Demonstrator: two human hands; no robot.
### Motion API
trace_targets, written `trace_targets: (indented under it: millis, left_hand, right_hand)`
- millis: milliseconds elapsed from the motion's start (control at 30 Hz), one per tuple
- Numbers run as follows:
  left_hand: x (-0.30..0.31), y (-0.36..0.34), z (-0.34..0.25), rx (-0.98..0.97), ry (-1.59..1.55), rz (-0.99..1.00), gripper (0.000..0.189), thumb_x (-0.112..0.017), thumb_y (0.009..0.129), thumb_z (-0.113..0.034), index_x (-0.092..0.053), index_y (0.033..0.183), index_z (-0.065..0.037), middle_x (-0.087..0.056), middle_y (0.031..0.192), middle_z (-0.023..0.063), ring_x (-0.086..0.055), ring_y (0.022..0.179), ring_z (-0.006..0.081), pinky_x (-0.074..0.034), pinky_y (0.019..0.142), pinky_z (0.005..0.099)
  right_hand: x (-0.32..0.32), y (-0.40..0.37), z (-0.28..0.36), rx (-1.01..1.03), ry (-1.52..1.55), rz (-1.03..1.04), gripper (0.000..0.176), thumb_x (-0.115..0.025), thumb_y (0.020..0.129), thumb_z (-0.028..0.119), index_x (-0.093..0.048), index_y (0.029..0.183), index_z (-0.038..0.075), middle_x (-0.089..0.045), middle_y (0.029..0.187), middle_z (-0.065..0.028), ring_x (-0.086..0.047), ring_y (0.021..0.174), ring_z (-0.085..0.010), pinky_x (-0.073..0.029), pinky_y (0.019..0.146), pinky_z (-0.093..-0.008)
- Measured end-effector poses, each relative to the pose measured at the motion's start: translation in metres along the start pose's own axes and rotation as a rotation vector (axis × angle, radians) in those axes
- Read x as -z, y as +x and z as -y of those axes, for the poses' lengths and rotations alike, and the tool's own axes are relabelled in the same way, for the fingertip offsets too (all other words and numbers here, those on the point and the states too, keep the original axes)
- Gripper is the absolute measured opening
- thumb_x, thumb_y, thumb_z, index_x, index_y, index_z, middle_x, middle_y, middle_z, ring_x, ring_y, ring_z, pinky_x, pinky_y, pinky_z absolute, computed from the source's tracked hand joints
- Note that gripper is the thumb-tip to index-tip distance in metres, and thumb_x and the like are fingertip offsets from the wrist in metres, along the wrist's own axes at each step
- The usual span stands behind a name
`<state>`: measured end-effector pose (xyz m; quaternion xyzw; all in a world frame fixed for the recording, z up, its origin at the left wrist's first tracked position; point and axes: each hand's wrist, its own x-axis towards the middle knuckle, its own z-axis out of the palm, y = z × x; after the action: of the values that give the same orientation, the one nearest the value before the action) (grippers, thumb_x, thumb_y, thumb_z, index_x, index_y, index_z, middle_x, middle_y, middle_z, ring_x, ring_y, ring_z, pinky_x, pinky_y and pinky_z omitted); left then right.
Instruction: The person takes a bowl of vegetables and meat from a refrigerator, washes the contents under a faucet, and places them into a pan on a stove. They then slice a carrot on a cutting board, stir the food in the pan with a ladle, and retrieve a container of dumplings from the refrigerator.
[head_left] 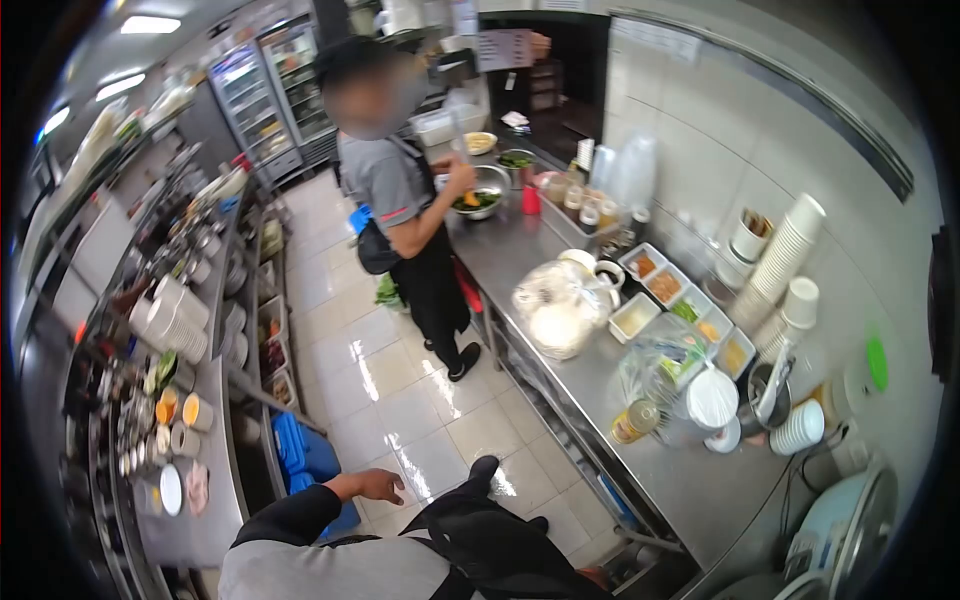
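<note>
My left hand (380, 486) hangs in front of my body above the tiled floor (420, 440). Its fingers are loose and apart, and nothing is in them. The closest thing to it is a blue bin (300, 450) under the left counter. At the bottom edge, beside my dark trousers, a small bit of my right hand (596, 577) shows; its fingers are hidden. On the steel counter (640, 490) to my right stand a tin can (635, 421), a clear plastic bag (660, 372) and a white-covered container (711, 396).
Ahead, a co-worker (385, 190) stands at the right counter, hands over a metal bowl (482, 192) of greens. Trays of ingredients (664, 287) and stacked paper cups (780, 258) line the wall. Bowls (168, 325) and jars (197, 411) crowd the left side.
</note>
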<state>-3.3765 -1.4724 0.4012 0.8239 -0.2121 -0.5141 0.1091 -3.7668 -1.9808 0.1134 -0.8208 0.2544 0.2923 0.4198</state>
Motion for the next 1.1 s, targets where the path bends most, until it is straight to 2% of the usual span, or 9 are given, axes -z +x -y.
trace_targets:
  millis: [233, 300, 367, 500, 633, 700, 900, 1033, 1100]
  left_hand:
    - [-0.11, -0.048, 0.05, 0.134, -0.274, -0.282, 0.067, -0.074, 0.078, -0.049, -0.06, 0.126, -0.005, -0.071, 0.107, 0.0155, -0.065, 0.103, 0.0322, -0.049, 0.091, 0.0376]
    - [-0.144, -0.06, 0.065, 0.151, -0.377, -0.265, 0.067, -0.075, 0.077, -0.048, -0.059, 0.127, -0.005, -0.07, 0.108, 0.0148, -0.065, 0.104, 0.0314, -0.05, 0.09, 0.0374]
    - [-0.175, -0.082, 0.076, 0.175, -0.477, -0.287, 0.069, -0.076, 0.076, -0.048, -0.06, 0.127, -0.005, -0.07, 0.109, 0.0145, -0.065, 0.104, 0.0312, -0.05, 0.09, 0.0379]
    - [-0.234, -0.133, 0.11, 0.137, -0.435, -0.182, 0.069, -0.077, 0.073, -0.053, -0.064, 0.121, -0.006, -0.071, 0.103, 0.0135, -0.065, 0.1, 0.0284, -0.05, 0.088, 0.0371]
    - [-0.28, -0.205, 0.129, 0.053, -0.538, 0.368, 0.059, -0.078, 0.071, -0.059, -0.076, 0.104, -0.009, -0.072, 0.102, 0.0069, -0.063, 0.093, 0.0215, -0.048, 0.084, 0.0338]
    - [-0.29, -0.243, 0.135, -0.014, -0.647, 0.371, 0.062, -0.077, 0.072, -0.062, -0.076, 0.103, -0.008, -0.072, 0.098, 0.0057, -0.062, 0.087, 0.0189, -0.048, 0.079, 0.0316]
    - [-0.208, -0.343, 0.106, -0.065, -0.655, 0.125, 0.049, -0.078, 0.08, -0.046, -0.07, 0.107, -0.006, -0.067, 0.084, 0.0049, -0.061, 0.082, 0.0169, -0.048, 0.074, 0.0321]
    - [-0.194, -0.357, 0.11, -0.031, -0.907, -1.025, 0.017, -0.073, 0.086, -0.021, -0.07, 0.093, -0.006, -0.066, 0.082, 0.0067, -0.063, 0.078, 0.0199, -0.05, 0.07, 0.0331]
    - [-0.17, -0.362, 0.106, -0.065, -0.831, -1.187, 0.013, -0.072, 0.087, -0.02, -0.07, 0.087, -0.007, -0.064, 0.078, 0.0052, -0.063, 0.075, 0.0185, -0.049, 0.067, 0.032]
  right_hand:
    - [0.072, 0.048, 0.056, 0.009, -0.07, 0.173, 0.026, -0.063, 0.089, 0.025, -0.075, 0.099, 0.004, -0.073, 0.089, -0.0045, -0.066, 0.082, -0.0159, -0.048, 0.077, -0.035]
    - [0.083, 0.043, 0.121, -0.187, 0.283, 0.111, 0.03, -0.076, 0.079, 0.018, -0.06, 0.093, -0.002, -0.054, 0.062, -0.0057, -0.047, 0.043, -0.0123, -0.035, 0.039, -0.0283]
    - [0.075, 0.043, 0.168, -0.196, 0.285, 0.094, 0.031, -0.077, 0.078, 0.017, -0.056, 0.094, 0.0, -0.051, 0.06, -0.0046, -0.047, 0.042, -0.012, -0.035, 0.039, -0.0283]
    - [0.04, 0.076, 0.198, -0.095, 0.236, 0.21, 0.035, -0.078, 0.076, 0.017, -0.052, 0.094, 0.003, -0.05, 0.06, -0.0037, -0.047, 0.043, -0.0115, -0.035, 0.039, -0.0279]
    - [0.02, 0.052, 0.291, 0.024, -0.113, 0.139, 0.04, -0.083, 0.069, 0.017, -0.057, 0.095, 0.003, -0.062, 0.074, -0.0069, -0.059, 0.057, -0.0145, -0.046, 0.048, -0.0295]
    - [-0.006, 0.055, 0.311, 0.102, 0.012, 0.066, 0.039, -0.083, 0.069, 0.017, -0.058, 0.095, 0.003, -0.061, 0.073, -0.0069, -0.055, 0.052, -0.0135, -0.044, 0.044, -0.029]
    - [-0.057, 0.045, 0.388, 0.429, -0.138, -0.088, 0.053, -0.088, 0.065, 0.022, -0.055, 0.098, 0.0, -0.065, 0.087, -0.0111, -0.065, 0.078, -0.0228, -0.054, 0.071, -0.0361]
    - [-0.075, 0.026, 0.489, 0.782, -0.158, 0.103, 0.052, -0.087, 0.07, 0.024, -0.058, 0.108, 0.003, -0.068, 0.093, -0.012, -0.067, 0.088, -0.0254, -0.054, 0.079, -0.0367]
    - [-0.076, -0.005, 0.555, 0.982, -0.242, 0.179, 0.059, -0.085, 0.071, 0.021, -0.058, 0.12, 0.003, -0.065, 0.106, -0.0135, -0.065, 0.098, -0.0257, -0.053, 0.085, -0.0365]
